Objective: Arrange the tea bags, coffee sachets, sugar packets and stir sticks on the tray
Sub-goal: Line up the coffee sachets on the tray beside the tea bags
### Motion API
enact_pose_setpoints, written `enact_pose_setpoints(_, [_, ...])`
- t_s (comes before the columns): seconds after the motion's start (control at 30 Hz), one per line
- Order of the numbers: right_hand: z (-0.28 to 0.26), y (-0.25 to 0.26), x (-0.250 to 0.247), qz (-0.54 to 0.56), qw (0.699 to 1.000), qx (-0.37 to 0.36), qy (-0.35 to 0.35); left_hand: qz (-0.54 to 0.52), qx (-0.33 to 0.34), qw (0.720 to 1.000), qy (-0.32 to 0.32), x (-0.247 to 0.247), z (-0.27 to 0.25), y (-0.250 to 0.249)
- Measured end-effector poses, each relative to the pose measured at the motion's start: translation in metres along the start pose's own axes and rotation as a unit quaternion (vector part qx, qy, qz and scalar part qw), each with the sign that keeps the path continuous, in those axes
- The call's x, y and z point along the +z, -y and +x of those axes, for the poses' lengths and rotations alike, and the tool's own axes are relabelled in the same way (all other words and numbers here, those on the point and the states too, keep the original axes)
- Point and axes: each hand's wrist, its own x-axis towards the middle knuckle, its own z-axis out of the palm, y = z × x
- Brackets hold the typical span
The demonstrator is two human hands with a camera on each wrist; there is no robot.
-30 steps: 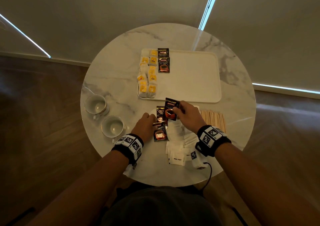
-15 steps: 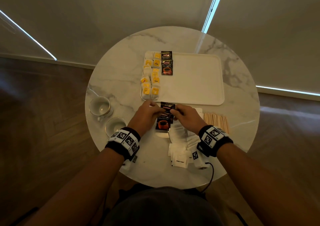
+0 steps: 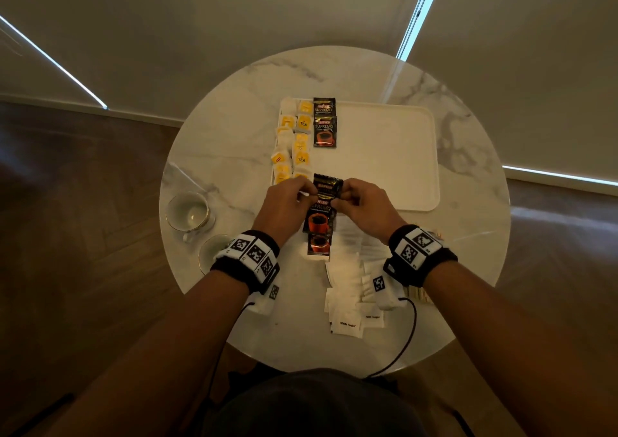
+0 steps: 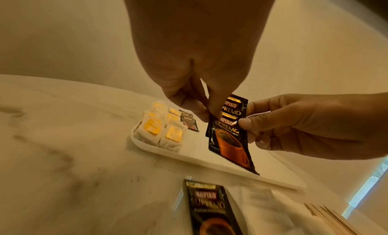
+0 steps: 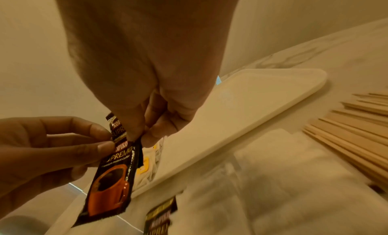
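Two black coffee sachets (image 3: 326, 199) with an orange cup print, overlapped, held up over the near edge of the white rectangular tray (image 3: 394, 155).

The left hand (image 3: 286, 205) and the right hand (image 3: 363, 207) each have a narrow grip, pinching the sachets' upper edges from either side. Another black sachet (image 3: 319, 244) lies below on the round marble worktop (image 3: 214, 155), beside white sugar packets (image 3: 347, 282) and wooden stir sticks (image 5: 357, 130). Yellow-tagged tea bags (image 3: 294, 142) and two more sachets (image 3: 324, 123) sit at the tray's left end.
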Motion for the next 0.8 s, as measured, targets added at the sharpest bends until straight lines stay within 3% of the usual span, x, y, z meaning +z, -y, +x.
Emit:
enact_pose_setpoints(0.2, [0.055, 0.003, -0.024, -0.030, 0.999, 0.003, -0.020, 0.084, 0.043, 0.995, -0.028, 0.000, 0.048, -0.004])
enact_pose_setpoints(0.37, [0.104, -0.005, -0.032, -0.086, 0.996, 0.013, -0.018, 0.244, 0.062, 0.968, 0.017, 0.012, 0.079, 0.001])
enact_pose_setpoints(0.6, [0.139, -0.016, -0.023, -0.137, 0.990, -0.005, -0.013, 0.326, 0.081, 0.940, 0.055, 0.036, 0.092, 0.018])
enact_pose_setpoints(0.8, [0.144, -0.024, -0.011, -0.049, 0.996, 0.002, -0.079, 0.339, 0.090, 0.935, 0.053, 0.043, 0.094, 0.028])
